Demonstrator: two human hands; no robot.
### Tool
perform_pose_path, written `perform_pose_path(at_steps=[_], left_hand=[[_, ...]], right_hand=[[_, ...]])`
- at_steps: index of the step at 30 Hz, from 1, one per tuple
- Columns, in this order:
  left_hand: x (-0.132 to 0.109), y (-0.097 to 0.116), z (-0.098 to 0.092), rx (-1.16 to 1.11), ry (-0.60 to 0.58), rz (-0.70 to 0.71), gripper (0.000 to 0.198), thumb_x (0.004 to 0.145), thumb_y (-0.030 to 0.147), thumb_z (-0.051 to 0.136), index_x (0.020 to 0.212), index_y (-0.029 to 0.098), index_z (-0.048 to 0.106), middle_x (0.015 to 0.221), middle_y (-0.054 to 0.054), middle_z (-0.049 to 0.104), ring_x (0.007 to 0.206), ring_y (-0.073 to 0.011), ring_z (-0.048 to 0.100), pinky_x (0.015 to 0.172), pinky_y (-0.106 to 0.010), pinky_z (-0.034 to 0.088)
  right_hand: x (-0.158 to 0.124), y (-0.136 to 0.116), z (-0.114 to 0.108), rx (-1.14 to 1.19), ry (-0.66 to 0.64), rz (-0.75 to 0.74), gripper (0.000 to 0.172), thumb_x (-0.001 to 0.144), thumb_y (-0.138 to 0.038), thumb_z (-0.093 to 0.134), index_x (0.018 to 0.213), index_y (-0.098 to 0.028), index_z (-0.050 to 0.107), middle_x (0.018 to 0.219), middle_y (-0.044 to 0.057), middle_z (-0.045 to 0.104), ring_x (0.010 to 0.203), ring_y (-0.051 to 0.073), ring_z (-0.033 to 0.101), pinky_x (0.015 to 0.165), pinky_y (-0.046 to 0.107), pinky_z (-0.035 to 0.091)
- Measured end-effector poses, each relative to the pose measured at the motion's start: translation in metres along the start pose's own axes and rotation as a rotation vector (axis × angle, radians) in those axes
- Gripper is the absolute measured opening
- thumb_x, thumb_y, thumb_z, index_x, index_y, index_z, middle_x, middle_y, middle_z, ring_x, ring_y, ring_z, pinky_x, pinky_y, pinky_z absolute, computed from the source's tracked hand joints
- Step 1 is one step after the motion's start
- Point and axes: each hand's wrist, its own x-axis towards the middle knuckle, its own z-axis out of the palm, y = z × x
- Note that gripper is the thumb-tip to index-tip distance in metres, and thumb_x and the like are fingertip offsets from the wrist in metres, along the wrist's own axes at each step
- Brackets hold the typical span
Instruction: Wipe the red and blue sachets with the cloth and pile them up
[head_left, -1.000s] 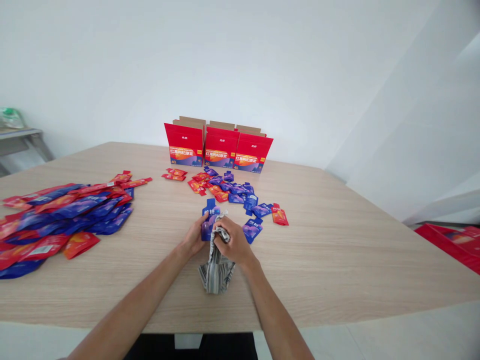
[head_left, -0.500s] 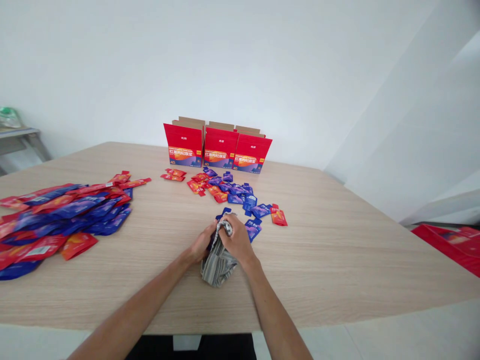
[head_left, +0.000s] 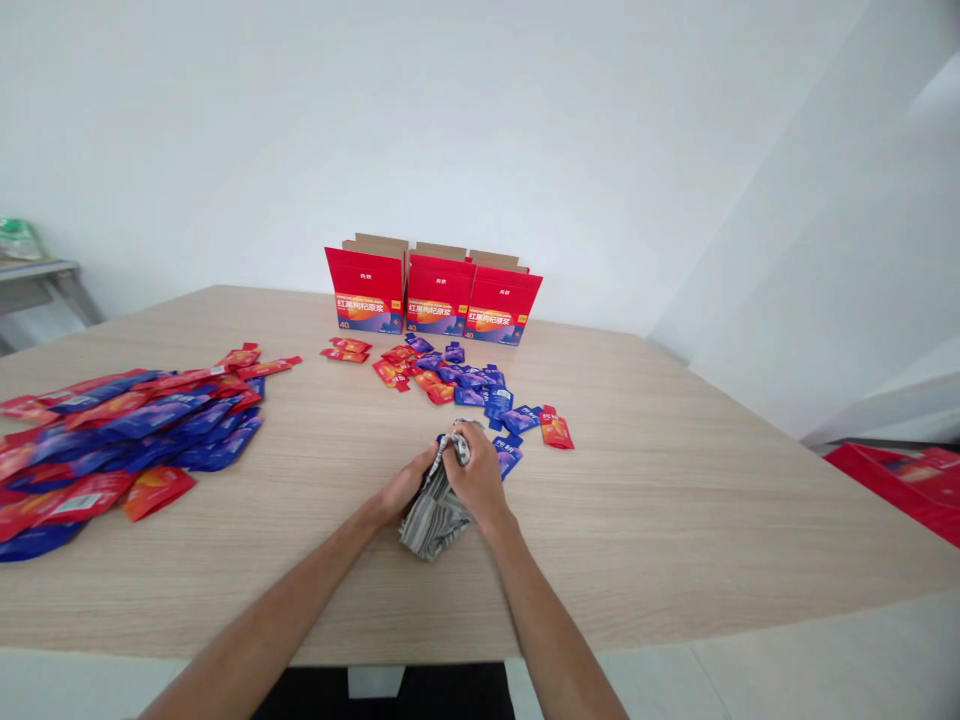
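Note:
Both my hands meet over the middle of the wooden table (head_left: 675, 520). My right hand (head_left: 474, 472) is closed around the top of a grey striped cloth (head_left: 431, 515) that bunches down toward me. My left hand (head_left: 405, 485) is curled on a blue pouch (head_left: 444, 441), which is almost wholly hidden under the cloth and my fingers. Another blue pouch (head_left: 508, 458) lies flat just right of my right hand.
Three open red boxes (head_left: 433, 296) stand in a row at the far edge. Several small red and blue pouches (head_left: 457, 380) lie scattered before them. A big heap of larger pouches (head_left: 112, 430) covers the left side. Red packaging (head_left: 900, 480) lies off the table at right.
The blue pouch stood upright and plainly visible a second ago. It has since tipped away and the cloth has been pulled over it. Both hands shifted slightly away from me.

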Motion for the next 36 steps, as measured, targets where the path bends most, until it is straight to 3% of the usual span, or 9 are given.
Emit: perform_pose_path(at_steps=[3,10,12,19,22,25,28,31,36], left_hand=[[0.001,0.001,-0.002,-0.040,0.018,-0.023,0.043,0.089,0.047,0.061,0.115,0.013,0.070,0.097,-0.010,0.078,0.100,-0.0282,0.071,0.095,-0.037,0.050],[0.008,0.020,-0.009,-0.151,0.166,0.142,0.048,0.094,0.051,0.051,0.105,0.010,0.072,0.088,-0.011,0.076,0.087,-0.0240,0.072,0.086,-0.033,0.054],[0.008,0.019,-0.009,-0.149,0.150,0.157,0.047,0.092,0.051,0.053,0.105,0.010,0.072,0.089,-0.011,0.076,0.090,-0.0248,0.072,0.087,-0.033,0.054],[0.005,0.001,-0.004,0.100,0.027,0.138,0.047,0.083,0.052,0.066,0.111,0.016,0.072,0.100,-0.006,0.077,0.111,-0.0304,0.065,0.104,-0.042,0.045],[0.005,0.001,-0.006,0.136,0.019,0.148,0.052,0.080,0.058,0.065,0.109,0.016,0.072,0.099,-0.007,0.076,0.107,-0.0312,0.066,0.100,-0.043,0.047],[0.008,0.013,-0.011,0.139,0.107,0.178,0.055,0.079,0.061,0.064,0.106,0.013,0.071,0.095,-0.010,0.075,0.092,-0.0281,0.069,0.084,-0.038,0.053],[0.009,0.046,-0.024,0.210,0.263,0.272,0.056,0.083,0.062,0.058,0.108,0.014,0.068,0.091,-0.009,0.072,0.075,-0.0202,0.066,0.067,-0.029,0.051],[0.005,0.104,-0.051,0.461,0.430,0.406,0.057,0.085,0.064,0.051,0.111,0.016,0.065,0.091,-0.008,0.070,0.072,-0.0177,0.062,0.060,-0.025,0.047],[-0.028,0.216,-0.127,1.220,0.688,0.672,0.063,0.083,0.070,0.048,0.114,0.017,0.064,0.093,-0.006,0.065,0.091,-0.0231,0.058,0.086,-0.036,0.049]], right_hand=[[-0.001,-0.001,0.000,0.006,-0.082,-0.016,0.007,0.084,-0.016,0.051,0.084,-0.022,0.054,0.083,0.001,0.057,0.080,0.018,0.055,0.074,0.028,0.041],[-0.012,-0.009,0.009,0.041,-0.554,-0.115,0.015,0.075,-0.010,0.058,0.084,-0.022,0.058,0.086,0.000,0.063,0.080,0.017,0.058,0.073,0.026,0.042],[-0.012,-0.009,0.010,0.029,-0.515,-0.105,0.014,0.076,-0.011,0.057,0.084,-0.022,0.058,0.087,0.000,0.063,0.080,0.017,0.058,0.073,0.026,0.042],[-0.002,0.001,0.003,0.007,-0.054,-0.014,0.007,0.085,-0.017,0.052,0.088,-0.021,0.057,0.088,0.003,0.060,0.084,0.019,0.056,0.077,0.029,0.042],[-0.002,0.001,0.003,0.001,-0.120,-0.017,0.007,0.084,-0.016,0.052,0.087,-0.020,0.057,0.085,0.002,0.059,0.081,0.018,0.056,0.075,0.027,0.042],[-0.008,-0.002,0.007,0.000,-0.385,-0.068,0.011,0.080,-0.012,0.054,0.086,-0.021,0.060,0.085,0.001,0.062,0.080,0.017,0.058,0.074,0.026,0.042],[-0.013,-0.005,0.012,-0.003,-0.588,-0.130,0.016,0.077,-0.010,0.058,0.088,-0.021,0.063,0.090,0.001,0.066,0.084,0.017,0.061,0.077,0.025,0.044],[-0.014,-0.005,0.013,-0.009,-0.633,-0.163,0.018,0.077,-0.010,0.059,0.090,-0.021,0.064,0.093,0.002,0.067,0.088,0.017,0.061,0.080,0.025,0.045],[-0.011,-0.003,0.011,-0.023,-0.591,-0.151,0.019,0.079,-0.012,0.058,0.094,-0.020,0.064,0.095,0.003,0.067,0.090,0.017,0.062,0.083,0.026,0.046]])
